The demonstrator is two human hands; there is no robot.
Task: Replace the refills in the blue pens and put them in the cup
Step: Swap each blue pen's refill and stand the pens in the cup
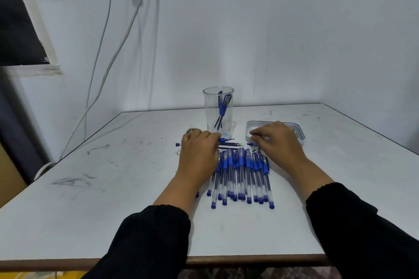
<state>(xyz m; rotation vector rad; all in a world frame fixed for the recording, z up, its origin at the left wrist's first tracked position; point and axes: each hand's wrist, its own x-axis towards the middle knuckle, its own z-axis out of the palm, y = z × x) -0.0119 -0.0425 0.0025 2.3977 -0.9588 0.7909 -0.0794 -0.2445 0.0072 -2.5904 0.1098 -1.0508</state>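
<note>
Left hand (pixel 199 152) pinches a blue pen piece (pixel 223 140) at its fingertips, just before the clear cup (pixel 218 108) (two pens inside). Right hand (pixel 276 140) reaches into the grey tray (pixel 251 125), fingers curled on thin refills; the grip itself cannot be made out. Blue pens (pixel 241 174) lie in a row between both wrists.

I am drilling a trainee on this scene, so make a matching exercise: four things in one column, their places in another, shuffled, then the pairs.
Things:
1. clear cup
2. grey tray
3. row of blue pens
4. loose blue cap

Places:
A. left of the left hand
B. under the right hand
C. near the table's far edge, holding pens
D. between the two forearms

Pairs: 1-C, 2-B, 3-D, 4-A
</note>
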